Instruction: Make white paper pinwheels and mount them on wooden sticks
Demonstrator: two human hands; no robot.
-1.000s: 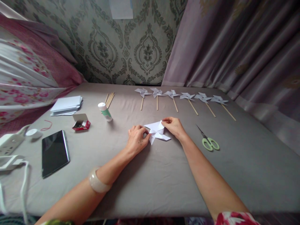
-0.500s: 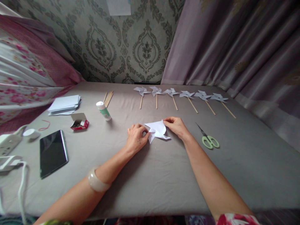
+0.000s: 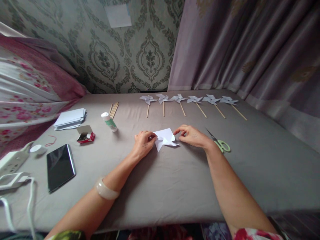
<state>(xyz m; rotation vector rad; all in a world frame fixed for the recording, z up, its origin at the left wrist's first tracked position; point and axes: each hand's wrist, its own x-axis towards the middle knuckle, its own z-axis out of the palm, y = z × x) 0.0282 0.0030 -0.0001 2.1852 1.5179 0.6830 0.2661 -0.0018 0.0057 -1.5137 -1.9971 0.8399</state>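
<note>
Left hand (image 3: 143, 144) pinches left edge of folded white paper (image 3: 165, 136) on bench (image 3: 160, 180). Right hand (image 3: 193, 136), fingers slightly parted, beside paper's right edge; contact unclear. Scissors (image 3: 222, 144) partly behind right forearm.

Pinwheels on sticks (image 3: 163, 98), far: six. Partly folded paper piece (image 3: 165, 136), centre: one. Loose wooden sticks (image 3: 114, 111), far left: several, overlapping, exact count unclear. Glue stick (image 3: 109, 122), left: one. Scissors (image 3: 224, 146), right: one pair. Small red box (image 3: 86, 137), left: one. Smartphone (image 3: 60, 168), near left: one. Paper stack (image 3: 70, 118), far left: one, sheets uncountable.
</note>
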